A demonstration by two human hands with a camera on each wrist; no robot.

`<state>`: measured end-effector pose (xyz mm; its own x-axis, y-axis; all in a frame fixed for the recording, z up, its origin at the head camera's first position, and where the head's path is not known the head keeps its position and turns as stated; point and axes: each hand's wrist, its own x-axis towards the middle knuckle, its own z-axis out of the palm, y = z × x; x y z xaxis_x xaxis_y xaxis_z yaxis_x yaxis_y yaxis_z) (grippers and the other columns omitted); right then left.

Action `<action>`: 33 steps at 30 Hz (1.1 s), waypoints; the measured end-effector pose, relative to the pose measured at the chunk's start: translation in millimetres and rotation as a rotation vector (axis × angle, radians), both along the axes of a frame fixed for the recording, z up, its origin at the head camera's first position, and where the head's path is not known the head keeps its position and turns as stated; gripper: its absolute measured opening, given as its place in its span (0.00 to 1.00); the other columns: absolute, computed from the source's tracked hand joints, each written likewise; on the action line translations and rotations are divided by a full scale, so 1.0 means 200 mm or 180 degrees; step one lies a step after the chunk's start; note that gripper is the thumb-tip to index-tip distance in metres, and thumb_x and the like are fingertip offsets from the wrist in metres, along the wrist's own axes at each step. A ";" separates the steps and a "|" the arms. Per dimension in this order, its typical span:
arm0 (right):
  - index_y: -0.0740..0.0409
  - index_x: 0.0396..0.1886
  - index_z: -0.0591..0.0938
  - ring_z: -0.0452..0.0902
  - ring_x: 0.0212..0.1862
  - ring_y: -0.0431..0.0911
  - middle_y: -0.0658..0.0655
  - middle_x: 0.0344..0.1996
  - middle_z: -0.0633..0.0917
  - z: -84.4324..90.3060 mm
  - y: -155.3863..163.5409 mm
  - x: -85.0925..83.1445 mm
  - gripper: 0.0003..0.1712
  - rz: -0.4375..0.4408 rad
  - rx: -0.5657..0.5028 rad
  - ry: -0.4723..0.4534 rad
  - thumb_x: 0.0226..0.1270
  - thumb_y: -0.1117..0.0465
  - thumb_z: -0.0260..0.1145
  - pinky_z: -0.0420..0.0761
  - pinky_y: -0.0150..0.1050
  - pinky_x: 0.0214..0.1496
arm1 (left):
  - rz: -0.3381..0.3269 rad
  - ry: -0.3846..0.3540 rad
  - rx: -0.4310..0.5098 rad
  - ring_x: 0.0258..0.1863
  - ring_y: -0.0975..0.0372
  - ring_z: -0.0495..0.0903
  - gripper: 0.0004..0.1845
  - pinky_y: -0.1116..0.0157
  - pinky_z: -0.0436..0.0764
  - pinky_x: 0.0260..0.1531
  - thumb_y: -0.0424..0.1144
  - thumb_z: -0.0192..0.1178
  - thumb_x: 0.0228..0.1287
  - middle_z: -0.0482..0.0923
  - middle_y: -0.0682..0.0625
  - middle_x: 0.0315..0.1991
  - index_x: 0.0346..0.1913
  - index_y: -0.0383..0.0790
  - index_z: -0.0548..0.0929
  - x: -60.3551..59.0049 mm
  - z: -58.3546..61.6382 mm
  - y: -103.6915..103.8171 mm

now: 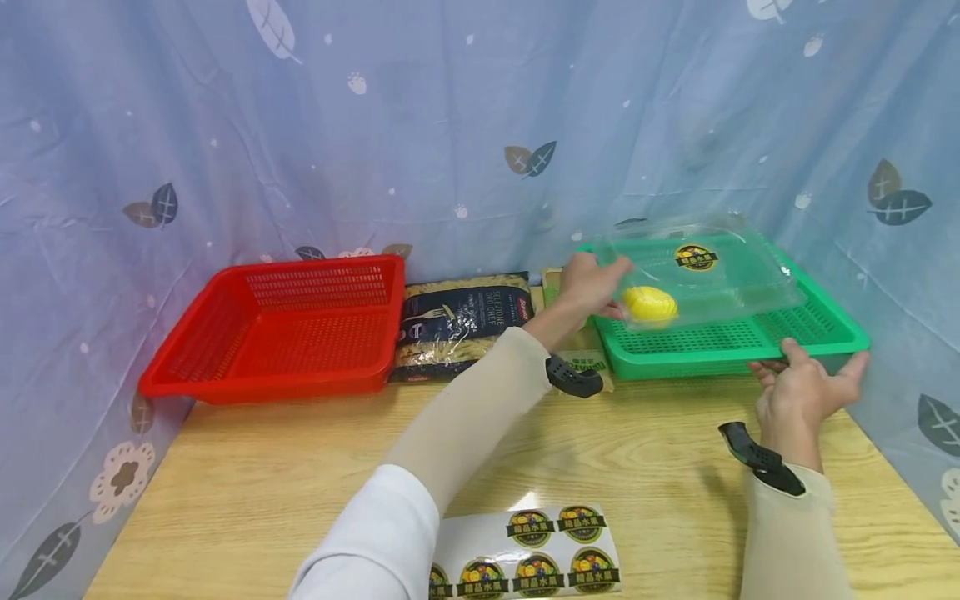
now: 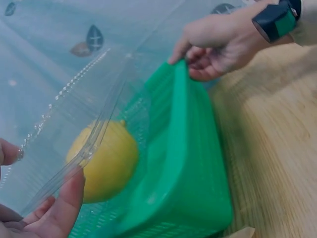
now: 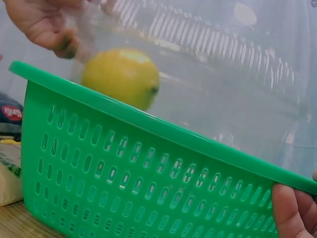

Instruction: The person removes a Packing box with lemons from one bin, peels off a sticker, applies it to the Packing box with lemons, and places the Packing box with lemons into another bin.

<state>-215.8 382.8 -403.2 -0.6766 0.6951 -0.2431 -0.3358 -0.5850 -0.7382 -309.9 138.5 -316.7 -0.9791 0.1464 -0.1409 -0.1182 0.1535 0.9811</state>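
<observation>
A clear plastic box (image 1: 738, 287) with a round fruit sticker (image 1: 696, 257) on its lid is over the green basket (image 1: 637, 364). My left hand (image 1: 591, 286) pinches the box by its left end, with thumb and fingers (image 2: 64, 206) at its edge. Inside the box, at the end near that hand, sits a yellow lemon (image 2: 111, 161). The right hand (image 1: 806, 392) grips the rim of the green basket at its front right corner. From the right side, the lemon (image 3: 121, 77) shows just above the basket's rim.
A red basket (image 1: 300, 387) stands at the left. Between the baskets lie a dark pasta bag (image 1: 465, 321) and a pale green pack (image 1: 588, 360), partly behind my left arm. A sheet of fruit stickers (image 1: 536, 554) lies at the table's front. A blue curtain (image 1: 450, 125) hangs behind.
</observation>
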 end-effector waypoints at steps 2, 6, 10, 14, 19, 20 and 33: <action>0.16 0.78 0.45 0.64 0.16 0.53 0.45 0.80 0.45 0.00 0.00 0.00 0.57 -0.0008 0.0009 -0.0023 0.70 0.72 0.63 0.78 0.42 0.20 | 0.0002 0.0033 -0.0080 0.15 0.51 0.84 0.24 0.59 0.86 0.24 0.45 0.65 0.67 0.81 0.40 0.30 0.58 0.32 0.79 0.00 -0.01 0.02; 0.18 0.78 0.45 0.64 0.18 0.52 0.41 0.79 0.39 0.01 0.00 0.00 0.54 -0.0013 0.0028 -0.0013 0.72 0.70 0.61 0.79 0.41 0.22 | -0.0041 0.0031 -0.0245 0.17 0.51 0.84 0.16 0.61 0.86 0.24 0.45 0.65 0.69 0.74 0.43 0.16 0.43 0.31 0.82 0.00 -0.03 0.02; 0.19 0.79 0.46 0.64 0.18 0.52 0.42 0.79 0.41 0.01 -0.01 0.00 0.53 -0.0047 0.0011 0.0021 0.73 0.70 0.60 0.78 0.41 0.22 | -0.0052 -0.0007 -0.0363 0.17 0.51 0.85 0.28 0.61 0.86 0.24 0.45 0.66 0.69 0.79 0.43 0.27 0.64 0.32 0.74 0.00 -0.04 0.03; 0.19 0.79 0.47 0.64 0.18 0.52 0.42 0.78 0.44 0.01 -0.01 0.00 0.53 -0.0080 -0.0022 0.0020 0.72 0.70 0.61 0.77 0.41 0.21 | -0.0065 -0.0033 -0.0506 0.19 0.51 0.86 0.34 0.62 0.86 0.24 0.46 0.67 0.68 0.80 0.43 0.28 0.71 0.35 0.69 0.00 -0.05 0.04; 0.19 0.79 0.47 0.65 0.18 0.52 0.42 0.79 0.43 0.00 0.00 0.02 0.53 -0.0072 0.0009 -0.0020 0.73 0.70 0.61 0.77 0.41 0.21 | -0.0092 0.0081 -0.0748 0.19 0.53 0.86 0.23 0.69 0.84 0.27 0.49 0.68 0.67 0.78 0.45 0.17 0.52 0.33 0.80 0.00 -0.07 0.05; 0.19 0.79 0.46 0.65 0.18 0.52 0.42 0.79 0.42 0.00 -0.01 0.02 0.53 -0.0070 0.0020 -0.0027 0.73 0.69 0.61 0.77 0.41 0.21 | -0.0099 0.0124 -0.0832 0.18 0.54 0.86 0.20 0.70 0.84 0.29 0.50 0.67 0.67 0.78 0.45 0.16 0.46 0.33 0.81 0.01 -0.08 0.05; 0.19 0.79 0.48 0.64 0.18 0.52 0.42 0.79 0.41 0.00 -0.01 0.02 0.52 -0.0143 0.0043 0.0005 0.72 0.70 0.61 0.76 0.40 0.20 | -0.0574 0.0720 -0.2053 0.13 0.65 0.82 0.29 0.67 0.68 0.13 0.57 0.57 0.73 0.80 0.50 0.13 0.17 0.43 0.72 0.00 -0.07 0.10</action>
<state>-211.9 381.5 -404.0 -0.6451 0.7279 -0.2324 -0.3625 -0.5593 -0.7455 -309.4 157.6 -331.1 -0.9630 0.2649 -0.0502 0.1598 0.7104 0.6854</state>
